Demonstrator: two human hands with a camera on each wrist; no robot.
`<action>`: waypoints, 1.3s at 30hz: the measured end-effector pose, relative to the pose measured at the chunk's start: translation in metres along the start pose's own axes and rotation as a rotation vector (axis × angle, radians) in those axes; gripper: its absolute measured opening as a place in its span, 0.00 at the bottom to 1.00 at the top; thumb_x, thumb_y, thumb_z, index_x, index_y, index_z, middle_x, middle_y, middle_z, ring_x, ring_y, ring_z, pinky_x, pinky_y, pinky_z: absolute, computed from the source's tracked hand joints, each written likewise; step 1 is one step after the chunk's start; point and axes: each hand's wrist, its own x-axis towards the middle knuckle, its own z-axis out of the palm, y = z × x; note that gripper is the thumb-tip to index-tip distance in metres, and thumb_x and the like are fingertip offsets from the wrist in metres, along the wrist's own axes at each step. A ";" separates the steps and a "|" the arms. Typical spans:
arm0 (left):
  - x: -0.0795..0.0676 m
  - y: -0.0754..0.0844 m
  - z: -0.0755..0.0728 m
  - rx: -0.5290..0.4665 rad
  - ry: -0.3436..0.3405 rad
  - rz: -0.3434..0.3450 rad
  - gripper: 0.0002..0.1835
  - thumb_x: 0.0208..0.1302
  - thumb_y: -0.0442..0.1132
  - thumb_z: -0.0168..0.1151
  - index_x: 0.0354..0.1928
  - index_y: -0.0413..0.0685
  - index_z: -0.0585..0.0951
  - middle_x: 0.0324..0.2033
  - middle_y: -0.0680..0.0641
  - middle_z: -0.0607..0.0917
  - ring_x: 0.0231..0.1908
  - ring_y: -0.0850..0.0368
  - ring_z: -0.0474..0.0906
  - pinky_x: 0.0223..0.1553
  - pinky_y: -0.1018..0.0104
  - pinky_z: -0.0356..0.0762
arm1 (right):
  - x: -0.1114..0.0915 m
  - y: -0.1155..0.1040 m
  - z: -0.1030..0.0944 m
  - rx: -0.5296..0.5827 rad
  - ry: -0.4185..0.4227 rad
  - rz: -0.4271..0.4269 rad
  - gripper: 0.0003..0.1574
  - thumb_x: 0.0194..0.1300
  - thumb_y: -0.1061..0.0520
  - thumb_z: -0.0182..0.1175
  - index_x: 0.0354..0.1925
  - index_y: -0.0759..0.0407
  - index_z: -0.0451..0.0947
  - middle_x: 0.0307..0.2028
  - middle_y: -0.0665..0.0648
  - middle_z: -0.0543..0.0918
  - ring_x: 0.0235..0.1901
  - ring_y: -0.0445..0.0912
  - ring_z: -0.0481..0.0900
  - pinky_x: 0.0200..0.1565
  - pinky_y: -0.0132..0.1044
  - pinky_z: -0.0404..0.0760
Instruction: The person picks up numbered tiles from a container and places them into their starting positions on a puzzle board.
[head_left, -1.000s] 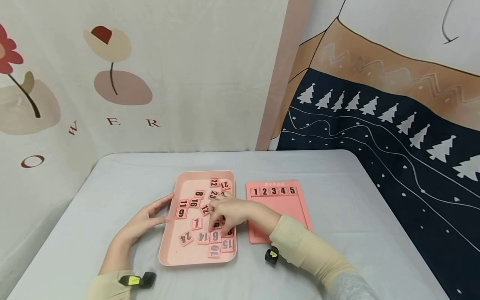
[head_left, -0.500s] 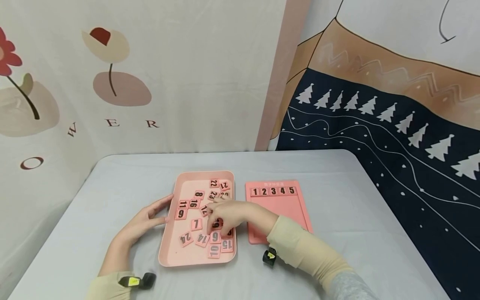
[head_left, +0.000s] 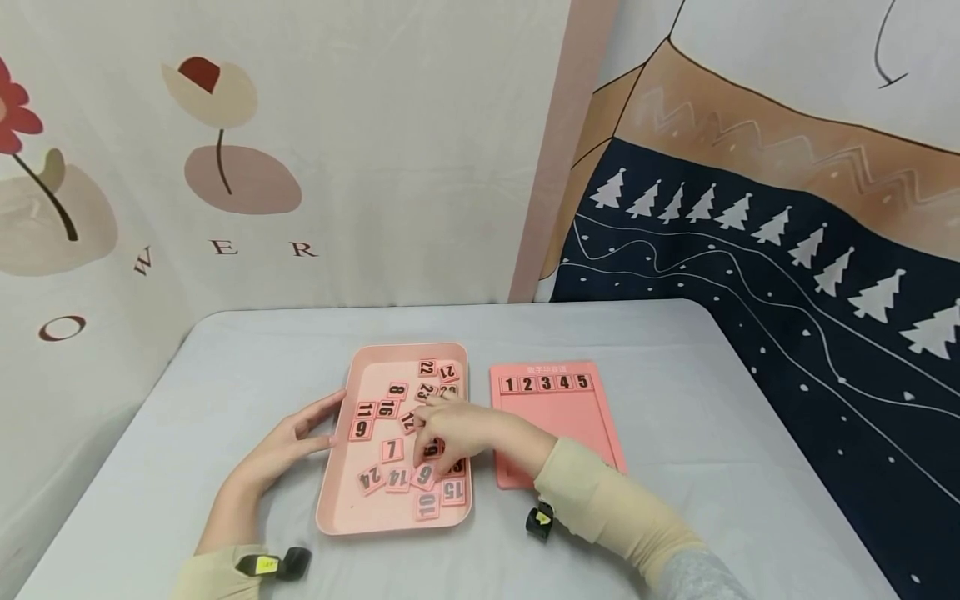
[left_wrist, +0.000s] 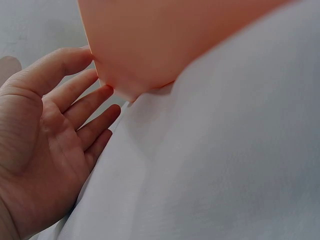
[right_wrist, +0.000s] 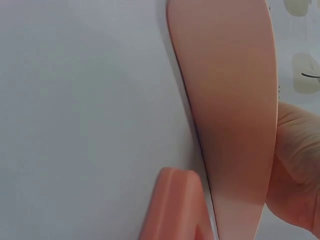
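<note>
A pink tray (head_left: 343, 500) holds several loose pink number tiles, most turned sideways or upside down. My left hand (head_left: 283, 443) is at the tray's left rim, thumb and fingertips against it; the left wrist view shows the fingers (left_wrist: 82, 107) fairly straight. Inside the tray, my right hand (head_left: 453, 425) reaches down among the tiles, its fingers spread and bent. Its fingertips are close to the 6 tile (head_left: 423, 477) and the 14 tile (head_left: 398, 479), and it covers some tiles. In the right wrist view the tray wall (right_wrist: 230, 100) hides the fingertips.
Right of the tray lies a pink puzzle board (head_left: 525, 417) with tiles 1 to 5 along its top row; my right forearm crosses over it. Both stand on a table with a white cloth (head_left: 712, 400). Printed curtains (head_left: 390, 150) hang behind.
The 14 tile has slid left towards the 24 tile, and the 6 tile has shifted slightly left and turned. My right hand stays low over the tray; my left hand keeps its place.
</note>
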 end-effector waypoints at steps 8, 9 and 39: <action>0.000 0.001 0.001 0.014 0.003 -0.014 0.35 0.63 0.35 0.63 0.71 0.45 0.62 0.70 0.40 0.60 0.65 0.65 0.56 0.56 0.84 0.54 | -0.003 -0.001 0.008 -0.006 0.072 -0.016 0.20 0.43 0.39 0.75 0.39 0.34 0.85 0.42 0.41 0.70 0.50 0.37 0.64 0.54 0.32 0.60; 0.000 0.001 0.001 0.014 0.003 -0.017 0.35 0.63 0.35 0.63 0.71 0.45 0.62 0.70 0.40 0.60 0.65 0.65 0.56 0.56 0.84 0.54 | -0.004 -0.001 0.008 0.003 0.091 -0.010 0.20 0.43 0.38 0.75 0.38 0.35 0.85 0.41 0.41 0.70 0.49 0.37 0.64 0.53 0.32 0.60; 0.000 0.000 0.000 -0.016 -0.001 -0.006 0.35 0.63 0.34 0.63 0.71 0.43 0.62 0.70 0.39 0.60 0.63 0.72 0.57 0.56 0.84 0.55 | -0.090 0.006 0.018 0.071 0.885 0.638 0.18 0.36 0.46 0.80 0.25 0.49 0.84 0.38 0.49 0.71 0.41 0.47 0.64 0.45 0.46 0.61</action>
